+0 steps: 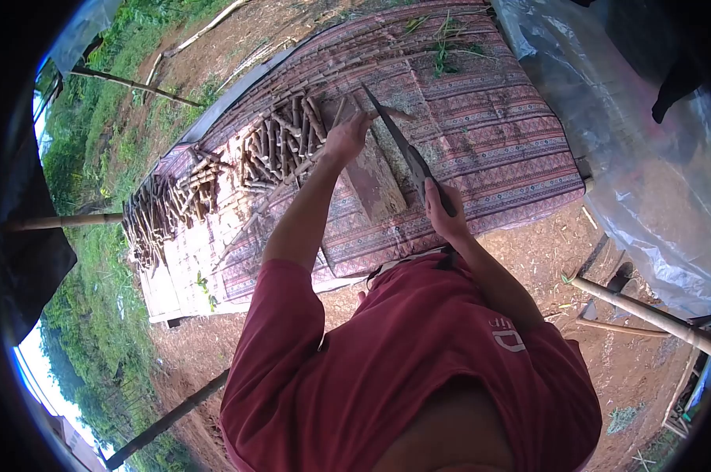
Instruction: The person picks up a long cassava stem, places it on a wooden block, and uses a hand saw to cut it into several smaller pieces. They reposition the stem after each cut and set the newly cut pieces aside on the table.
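Observation:
My right hand [446,211] is closed round the handle of a handsaw [406,149], whose dark blade points up and to the left. My left hand [347,140] is closed on a thin brown stick [395,114] near the saw's blade, above a wooden board [376,181]. The stick's end sticks out to the right past the blade. Sawdust lies round the board on the patterned cloth [513,169]. Just left of my left hand is a pile of short cut sticks [280,145].
More short sticks [155,216] lie at the table's left end. Long stems [332,67] run along its far edge, with green leaves [446,59] near them. Plastic sheeting [631,181] hangs at the right, above a bamboo pole [646,315].

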Demonstrator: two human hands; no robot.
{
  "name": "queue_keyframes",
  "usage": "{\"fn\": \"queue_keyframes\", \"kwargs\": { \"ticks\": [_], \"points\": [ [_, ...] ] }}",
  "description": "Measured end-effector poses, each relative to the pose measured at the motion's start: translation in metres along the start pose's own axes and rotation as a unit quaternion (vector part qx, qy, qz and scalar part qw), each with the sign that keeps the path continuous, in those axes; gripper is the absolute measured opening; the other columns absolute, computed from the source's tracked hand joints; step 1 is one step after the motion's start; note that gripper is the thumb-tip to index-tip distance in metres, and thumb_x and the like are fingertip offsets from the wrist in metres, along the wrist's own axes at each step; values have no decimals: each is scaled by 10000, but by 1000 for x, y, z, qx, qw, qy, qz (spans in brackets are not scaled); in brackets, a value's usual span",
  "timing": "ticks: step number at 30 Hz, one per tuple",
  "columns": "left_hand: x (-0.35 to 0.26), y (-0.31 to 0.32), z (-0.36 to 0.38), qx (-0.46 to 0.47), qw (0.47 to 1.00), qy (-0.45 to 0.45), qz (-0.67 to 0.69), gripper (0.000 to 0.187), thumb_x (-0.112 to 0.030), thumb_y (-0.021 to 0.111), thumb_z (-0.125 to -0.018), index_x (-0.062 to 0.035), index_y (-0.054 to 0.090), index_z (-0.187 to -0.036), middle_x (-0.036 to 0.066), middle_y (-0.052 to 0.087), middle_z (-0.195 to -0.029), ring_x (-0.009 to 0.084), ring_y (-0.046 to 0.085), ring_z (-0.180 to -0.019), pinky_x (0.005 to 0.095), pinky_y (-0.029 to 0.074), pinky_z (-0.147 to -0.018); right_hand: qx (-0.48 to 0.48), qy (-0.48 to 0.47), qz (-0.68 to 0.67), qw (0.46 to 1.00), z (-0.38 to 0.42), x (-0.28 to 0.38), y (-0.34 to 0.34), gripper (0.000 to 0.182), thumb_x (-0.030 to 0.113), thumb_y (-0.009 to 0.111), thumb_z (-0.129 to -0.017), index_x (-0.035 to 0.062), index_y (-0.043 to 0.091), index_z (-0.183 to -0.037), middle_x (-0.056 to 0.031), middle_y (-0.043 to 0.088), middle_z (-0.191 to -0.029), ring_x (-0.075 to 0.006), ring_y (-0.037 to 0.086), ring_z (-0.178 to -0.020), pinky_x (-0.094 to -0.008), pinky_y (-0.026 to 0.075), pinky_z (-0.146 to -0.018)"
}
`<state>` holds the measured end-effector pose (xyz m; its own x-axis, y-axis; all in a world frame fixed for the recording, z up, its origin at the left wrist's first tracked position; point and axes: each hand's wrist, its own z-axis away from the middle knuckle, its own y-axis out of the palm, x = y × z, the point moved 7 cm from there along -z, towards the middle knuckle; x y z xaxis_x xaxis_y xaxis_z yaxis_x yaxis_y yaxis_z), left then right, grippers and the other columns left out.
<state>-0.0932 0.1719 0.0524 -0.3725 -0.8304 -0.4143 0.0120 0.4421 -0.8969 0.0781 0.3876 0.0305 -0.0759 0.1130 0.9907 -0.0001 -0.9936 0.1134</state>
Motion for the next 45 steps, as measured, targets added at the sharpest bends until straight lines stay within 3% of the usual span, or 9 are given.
{"fn": "queue_keyframes", "kwargs": {
  "ticks": [8, 14, 21, 26, 30, 33, 38, 41, 45],
  "points": [
    [-21, 0, 11, 16, 999, 40, 20, 268, -329, 490, -1059, -118, 575, -1203, 188, 689, -1090, 422, 671, -984, 528, 542, -796, -37, -103, 14, 994, -84, 38, 2, 508, 362, 522, -1078, 61, 524, -668, 45, 451, -559, -56, 409, -512, -296, 314, -472],
    [21, 33, 21, 71, 996, -44, 12, 358, -343, 504, -1053, -89, 583, -1293, 193, 693, -1147, 436, 654, -1039, 525, 539, -847, -42, -17, -26, 999, -40, 20, -41, 557, 429, 510, -1071, 78, 442, -644, 17, 402, -524, -84, 411, -455, -275, 316, -448],
    [-3, 86, 26, 42, 999, -1, 27, 313, -318, 531, -1039, -107, 630, -1248, 132, 655, -1204, 372, 620, -1131, 495, 515, -931, -161, 51, -14, 985, -10, -43, -81, 551, 459, 521, -1061, 100, 439, -651, 31, 397, -533, -85, 410, -463, -271, 318, -446],
    [-10, 125, 25, 92, 995, -28, -37, 316, -374, 507, -1045, -204, 645, -1274, 71, 646, -1237, 278, 530, -1269, 468, 372, -1084, -193, 37, 45, 979, 1, -59, -108, 554, 475, 515, -1059, 99, 462, -656, 25, 424, -534, -81, 430, -461, -273, 333, -439],
    [-16, 128, 31, 86, 995, -37, -39, 449, -478, 526, -1013, -171, 625, -1326, 87, 640, -1269, 298, 524, -1280, 523, 322, -1108, -208, 38, 133, 968, 10, -59, -127, 526, 409, 528, -1064, 47, 530, -682, 19, 463, -564, -80, 475, -513, -285, 355, -466],
    [-18, 114, 11, -6, 996, -81, -27, 518, -527, 548, -984, -150, 615, -1331, 113, 634, -1278, 304, 525, -1288, 529, 306, -1120, -207, 34, 104, 972, 16, -59, -137, 530, 409, 522, -1066, 38, 536, -689, 20, 462, -565, -76, 464, -513, -290, 347, -470],
    [-17, 141, -52, 134, 972, -192, 20, 597, -544, 576, -955, -86, 589, -1337, 184, 648, -1270, 362, 604, -1228, 493, 448, -1061, -214, 48, 70, 973, 18, -55, -143, 525, 393, 516, -1072, 33, 521, -689, 30, 444, -570, -62, 420, -528, -302, 311, -476],
    [-27, 141, -72, 113, 936, -326, 69, 636, -577, 567, -945, -62, 600, -1317, 210, 653, -1264, 370, 636, -1196, 491, 513, -996, -199, 17, 109, 974, 21, -54, -154, 508, 370, 515, -1076, 31, 512, -697, 36, 432, -574, -57, 399, -539, -308, 295, -478],
    [-9, 178, -100, 65, 924, -372, 67, 713, -620, 579, -896, -29, 611, -1295, 231, 670, -1225, 359, 668, -1155, 476, 545, -957, -180, -5, 120, 976, 28, -44, -166, 453, 318, 530, -1074, 23, 530, -731, 41, 434, -587, -47, 397, -559, -300, 310, -485]
  ]
}}
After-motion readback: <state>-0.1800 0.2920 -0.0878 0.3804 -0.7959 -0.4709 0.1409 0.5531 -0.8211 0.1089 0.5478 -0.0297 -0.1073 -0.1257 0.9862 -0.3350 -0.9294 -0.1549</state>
